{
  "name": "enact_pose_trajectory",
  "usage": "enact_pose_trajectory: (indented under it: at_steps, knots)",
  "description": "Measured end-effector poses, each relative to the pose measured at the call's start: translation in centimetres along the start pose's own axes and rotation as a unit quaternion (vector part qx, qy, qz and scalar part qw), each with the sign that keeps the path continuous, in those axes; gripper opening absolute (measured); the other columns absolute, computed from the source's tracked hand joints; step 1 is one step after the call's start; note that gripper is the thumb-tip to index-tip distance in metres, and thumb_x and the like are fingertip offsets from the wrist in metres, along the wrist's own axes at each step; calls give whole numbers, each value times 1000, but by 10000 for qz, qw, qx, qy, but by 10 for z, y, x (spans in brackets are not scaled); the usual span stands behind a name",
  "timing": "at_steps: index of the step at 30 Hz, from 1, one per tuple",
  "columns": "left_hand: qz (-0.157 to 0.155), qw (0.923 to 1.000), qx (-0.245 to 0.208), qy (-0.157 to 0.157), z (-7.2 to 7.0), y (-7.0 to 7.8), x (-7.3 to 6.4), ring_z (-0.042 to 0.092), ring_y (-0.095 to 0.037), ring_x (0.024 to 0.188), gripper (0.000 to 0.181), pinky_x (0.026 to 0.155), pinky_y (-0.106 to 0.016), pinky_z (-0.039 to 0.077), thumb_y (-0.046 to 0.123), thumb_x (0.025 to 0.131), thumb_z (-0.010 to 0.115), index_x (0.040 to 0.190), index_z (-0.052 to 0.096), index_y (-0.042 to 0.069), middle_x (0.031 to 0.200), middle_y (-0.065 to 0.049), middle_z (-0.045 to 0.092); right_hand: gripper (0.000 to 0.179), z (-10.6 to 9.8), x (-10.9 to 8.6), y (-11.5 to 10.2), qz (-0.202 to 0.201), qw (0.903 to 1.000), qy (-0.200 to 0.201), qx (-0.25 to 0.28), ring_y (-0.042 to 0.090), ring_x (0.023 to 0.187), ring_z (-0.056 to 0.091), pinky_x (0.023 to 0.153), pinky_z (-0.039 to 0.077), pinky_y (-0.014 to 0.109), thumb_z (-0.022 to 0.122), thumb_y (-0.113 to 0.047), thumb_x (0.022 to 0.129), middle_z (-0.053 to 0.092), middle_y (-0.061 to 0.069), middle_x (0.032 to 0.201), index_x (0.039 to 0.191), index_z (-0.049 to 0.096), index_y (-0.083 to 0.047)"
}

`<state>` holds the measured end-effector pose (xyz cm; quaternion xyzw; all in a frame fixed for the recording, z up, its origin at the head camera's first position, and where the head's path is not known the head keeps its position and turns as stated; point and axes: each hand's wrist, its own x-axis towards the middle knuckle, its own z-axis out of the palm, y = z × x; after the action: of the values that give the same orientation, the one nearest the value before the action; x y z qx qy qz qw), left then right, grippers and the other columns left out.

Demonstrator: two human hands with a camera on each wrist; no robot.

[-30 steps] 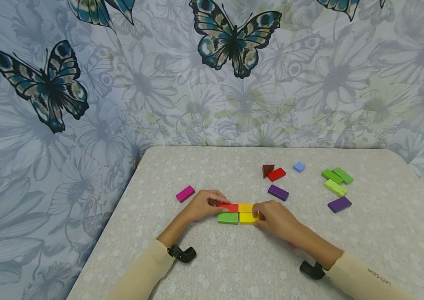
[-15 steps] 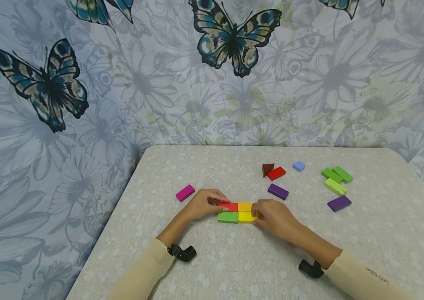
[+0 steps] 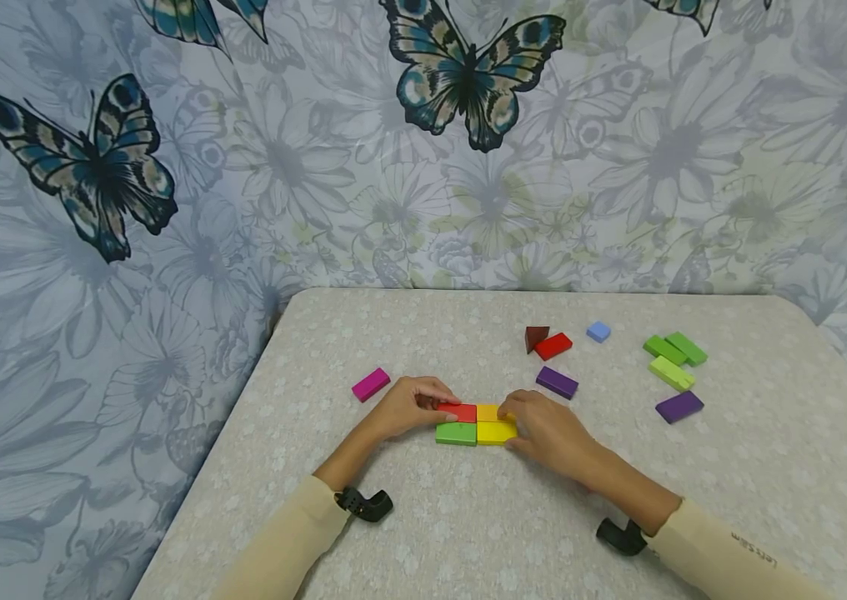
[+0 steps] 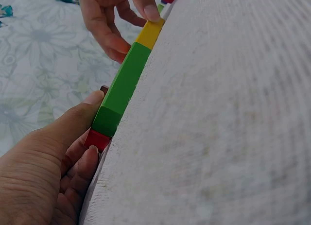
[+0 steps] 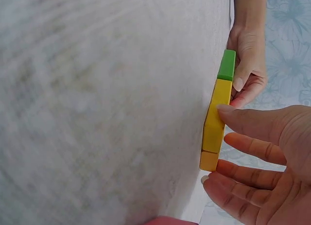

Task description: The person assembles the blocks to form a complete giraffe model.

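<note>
Four-block rectangle, two by two: a red block (image 3: 463, 412) and a yellow block (image 3: 487, 412) behind, a green block (image 3: 456, 434) and another yellow block (image 3: 495, 433) in front. My left hand (image 3: 407, 407) pinches the red block at its left end, the thumb lying along the seam with the green one. At the right end, my right hand (image 3: 549, 429) has its thumb at the front yellow block and its index finger over the rear one. In the right wrist view the fingers (image 5: 252, 181) are loosely extended beside the yellow blocks.
A magenta block (image 3: 371, 384) lies left. Behind sit a brown triangular block (image 3: 534, 337), a red block (image 3: 553, 346), a light blue block (image 3: 598, 332) and a purple block (image 3: 557, 382). Green blocks (image 3: 685, 348) and another purple block (image 3: 679, 407) lie right. A pink block (image 5: 170, 221) shows below the right hand.
The front yellow block has slid slightly left, closing the gap to the green one. My right index finger has since lifted and spread away from the thumb. The left hand stays put.
</note>
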<state>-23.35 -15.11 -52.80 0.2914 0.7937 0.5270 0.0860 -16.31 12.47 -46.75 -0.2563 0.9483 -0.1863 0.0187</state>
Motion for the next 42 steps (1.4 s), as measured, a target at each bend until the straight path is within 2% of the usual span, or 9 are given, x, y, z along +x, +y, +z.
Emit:
enact_pose_trajectory:
  at_steps: [4, 6, 13, 19, 24, 27, 32, 42]
  knots:
    - [28, 10000, 20, -47, 0, 0, 1, 59, -14, 79, 28, 66, -23, 49, 4, 83, 83, 110, 78, 0, 105, -15, 72, 39, 0, 0, 0, 31, 10000, -47, 64, 27, 115, 60, 98, 52, 47, 90, -20, 79, 66, 8, 124, 113, 74, -11]
    - [35, 10000, 19, -66, 0, -1, 2, 60, -15, 79, 28, 66, -23, 49, 3, 84, 83, 110, 78, -1, 105, -16, 72, 39, 0, 1, 0, 33, 9999, -43, 89, 27, 115, 61, 98, 52, 47, 90, -20, 78, 67, 8, 124, 112, 75, -11]
    - [19, 10000, -27, -48, -1, -3, 2, 60, -14, 80, 28, 66, -23, 50, 13, 83, 86, 110, 80, 10, 104, -4, 73, 36, -5, -1, 4, 16, 9999, 84, 88, 26, 114, 62, 94, 54, 46, 88, -24, 81, 67, 6, 123, 113, 74, -12]
    - [61, 10000, 59, -42, -2, -3, 1, 61, -16, 78, 27, 66, -25, 51, 19, 83, 86, 109, 81, 17, 103, 1, 73, 26, -21, -1, 18, 96, 9980, 384, 499, 28, 106, 67, 87, 56, 48, 80, -15, 88, 72, 5, 114, 113, 74, -12]
    - [43, 9999, 91, -38, -2, -1, 0, 61, -16, 78, 26, 65, -25, 51, 17, 84, 85, 109, 81, 15, 103, 1, 73, 26, -35, 0, 35, 41, 9962, 612, 622, 26, 93, 66, 81, 57, 45, 78, -10, 89, 73, 8, 107, 115, 74, -8]
    - [28, 10000, 53, -48, -2, 0, 1, 60, -16, 77, 25, 65, -24, 50, 17, 84, 85, 109, 81, 14, 103, 0, 73, 26, -40, 0, 46, 84, 9946, 762, 695, 26, 93, 67, 82, 57, 46, 78, -9, 89, 74, 9, 108, 115, 74, -7]
    - [29, 10000, 41, -70, -2, -4, 1, 61, -15, 77, 25, 64, -25, 51, 20, 84, 86, 108, 82, 19, 103, 4, 73, 26, -43, 0, 59, 206, 9930, 888, 749, 26, 94, 68, 82, 57, 48, 78, -6, 89, 74, 9, 107, 114, 75, -8]
    - [42, 9998, 146, -115, -5, -3, -2, 61, -15, 79, 26, 67, -26, 52, 22, 85, 85, 110, 81, 18, 104, 3, 73, 31, -43, 3, 80, 816, 9917, 625, 774, 35, 99, 65, 77, 57, 47, 74, -8, 91, 71, 17, 114, 122, 72, -5]
